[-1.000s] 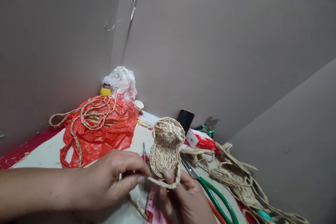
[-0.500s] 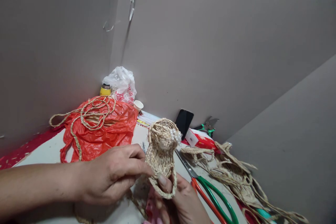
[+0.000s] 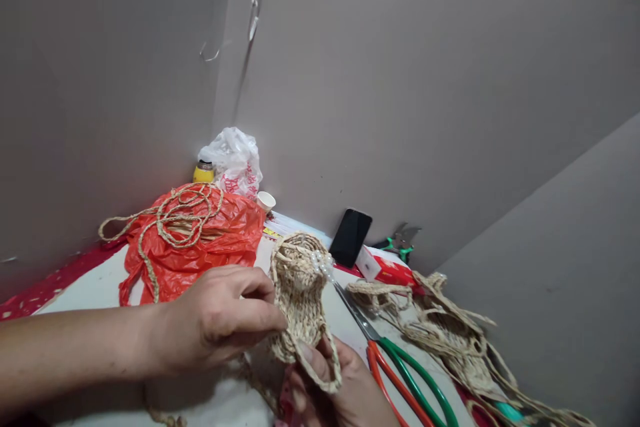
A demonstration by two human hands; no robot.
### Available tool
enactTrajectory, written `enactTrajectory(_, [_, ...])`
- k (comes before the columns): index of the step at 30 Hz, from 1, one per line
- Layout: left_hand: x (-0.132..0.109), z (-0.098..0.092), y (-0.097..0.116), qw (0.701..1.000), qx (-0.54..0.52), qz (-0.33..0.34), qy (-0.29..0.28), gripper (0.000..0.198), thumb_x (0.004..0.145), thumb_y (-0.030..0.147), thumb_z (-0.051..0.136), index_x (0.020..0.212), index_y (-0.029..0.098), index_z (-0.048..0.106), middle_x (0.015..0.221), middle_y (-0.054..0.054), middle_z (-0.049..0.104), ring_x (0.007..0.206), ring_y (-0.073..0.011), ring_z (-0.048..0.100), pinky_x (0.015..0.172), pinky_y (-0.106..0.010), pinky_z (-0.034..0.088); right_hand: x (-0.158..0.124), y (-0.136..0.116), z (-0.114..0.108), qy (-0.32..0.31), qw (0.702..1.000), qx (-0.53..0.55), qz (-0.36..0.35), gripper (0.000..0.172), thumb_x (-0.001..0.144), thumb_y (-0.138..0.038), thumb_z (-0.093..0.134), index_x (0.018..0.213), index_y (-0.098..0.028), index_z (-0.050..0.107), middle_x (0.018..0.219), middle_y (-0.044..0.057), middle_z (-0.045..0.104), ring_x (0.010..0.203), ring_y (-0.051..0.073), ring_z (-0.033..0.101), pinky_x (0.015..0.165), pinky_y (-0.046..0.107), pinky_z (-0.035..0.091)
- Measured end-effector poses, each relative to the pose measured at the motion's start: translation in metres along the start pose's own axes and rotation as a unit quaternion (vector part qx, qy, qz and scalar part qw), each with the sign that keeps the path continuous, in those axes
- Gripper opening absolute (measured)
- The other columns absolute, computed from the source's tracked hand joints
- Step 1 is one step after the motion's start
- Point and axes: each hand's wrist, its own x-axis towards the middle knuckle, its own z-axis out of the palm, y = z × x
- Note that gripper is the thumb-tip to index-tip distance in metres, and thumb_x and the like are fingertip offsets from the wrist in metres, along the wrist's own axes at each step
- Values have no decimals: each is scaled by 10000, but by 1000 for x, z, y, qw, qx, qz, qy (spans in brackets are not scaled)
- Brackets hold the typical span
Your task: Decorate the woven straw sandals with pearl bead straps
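The single view comes from a camera worn on the person's head, facing forward and down across the table [image 3: 225,403]; the left hand [image 3: 230,310] and right hand [image 3: 350,383] lie close below it, while a grey partition [image 3: 400,113] farther off fills most of the upper part

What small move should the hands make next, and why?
Probably the left hand should ease the beige braided straw loop closer to the beige woven straw piece: the loop bows out from the near end, which the right hand holds.
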Motion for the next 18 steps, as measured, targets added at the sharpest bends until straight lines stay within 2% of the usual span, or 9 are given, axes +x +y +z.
enactTrajectory(7, [-2,2,-4,994,-103,-39,-21,249,860,44,504,1046,105,657,869,-67,555,771,-112,545,688,-172,455,-1,0,-2,2,1000,3,-4,335,690,-401,809,847,-149,654,471,-27,608,317,66,454,399,198,421])
enactTrajectory(12, [-6,9,-7,987,-121,-101,14,233,860,90,546,1007,168,709,834,-44,558,760,-110,560,669,-182,471,0,1,-4,-11,1000,13,-14,325,709,-396,799,868,-148,662,463,-18,612,322,71,462,372,174,383])
enactTrajectory(15, [-9,14,-9,985,-123,-119,34,236,870,118,551,1022,191,715,815,-44,626,721,-105,589,655,-190,483,1,2,-4,2,1000,12,-21,309,709,-399,799,821,-150,654,458,-18,605,314,65,461,344,154,348])
enactTrajectory(18, [-10,19,-8,973,-179,-147,20,279,873,109,535,1088,185,697,871,-67,721,742,-114,653,694,-206,511,1,2,-4,13,1000,-1,-22,315,698,-413,801,809,-157,655,457,-16,605,308,68,462,330,154,337])
